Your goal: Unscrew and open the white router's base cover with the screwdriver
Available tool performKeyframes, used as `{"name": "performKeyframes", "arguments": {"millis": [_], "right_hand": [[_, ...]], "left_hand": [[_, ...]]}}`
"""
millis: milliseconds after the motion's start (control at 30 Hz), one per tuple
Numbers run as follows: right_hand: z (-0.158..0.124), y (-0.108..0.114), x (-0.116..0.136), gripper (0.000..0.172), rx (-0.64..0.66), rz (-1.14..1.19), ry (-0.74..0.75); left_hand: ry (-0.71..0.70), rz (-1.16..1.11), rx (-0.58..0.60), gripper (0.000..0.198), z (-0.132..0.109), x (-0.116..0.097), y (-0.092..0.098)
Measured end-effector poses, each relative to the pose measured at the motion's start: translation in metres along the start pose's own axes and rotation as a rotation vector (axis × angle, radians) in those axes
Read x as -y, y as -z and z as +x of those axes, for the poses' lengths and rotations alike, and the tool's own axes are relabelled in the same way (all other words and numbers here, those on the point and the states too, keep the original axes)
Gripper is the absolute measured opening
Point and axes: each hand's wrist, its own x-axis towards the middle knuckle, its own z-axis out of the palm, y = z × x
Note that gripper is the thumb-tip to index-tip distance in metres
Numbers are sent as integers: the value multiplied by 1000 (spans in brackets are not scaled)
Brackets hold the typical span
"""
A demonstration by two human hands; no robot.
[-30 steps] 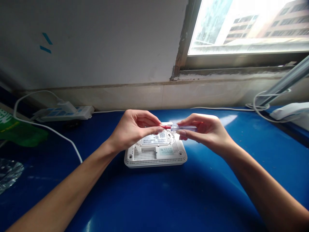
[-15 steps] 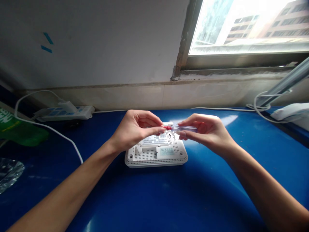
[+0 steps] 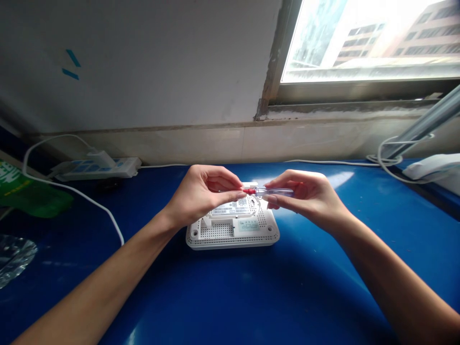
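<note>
A screwdriver [image 3: 259, 191] with a clear handle and a red collar lies level between my hands. My right hand [image 3: 309, 192] is closed on the clear handle, thumb and fingers pinching it. At the other end, my left hand [image 3: 203, 194] pinches by the red collar; its fingers hide the shaft and tip. Just below and behind both hands, a white router-like device [image 3: 253, 238] rests on the blue table with its vented, labelled underside up. My left hand covers part of its far left side.
On the left stand a white power strip [image 3: 132, 167] with a plug and white cable [image 3: 91, 195], a green bottle [image 3: 34, 196] and crinkled clear plastic [image 3: 16, 256]. A metal pole [image 3: 420, 124] with wound cable rises at the right, beside a white object [image 3: 436, 167].
Almost nothing differs. Slightly more of the red collar shows by my left fingertips; both hands keep nearly the same place and the white device stays put.
</note>
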Motion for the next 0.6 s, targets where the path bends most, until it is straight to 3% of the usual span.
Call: {"name": "performKeyframes", "arguments": {"millis": [600], "right_hand": [[-1, -2, -3, 24, 75, 80, -37]], "left_hand": [[-47, -35, -17, 20, 0, 4, -6]]}}
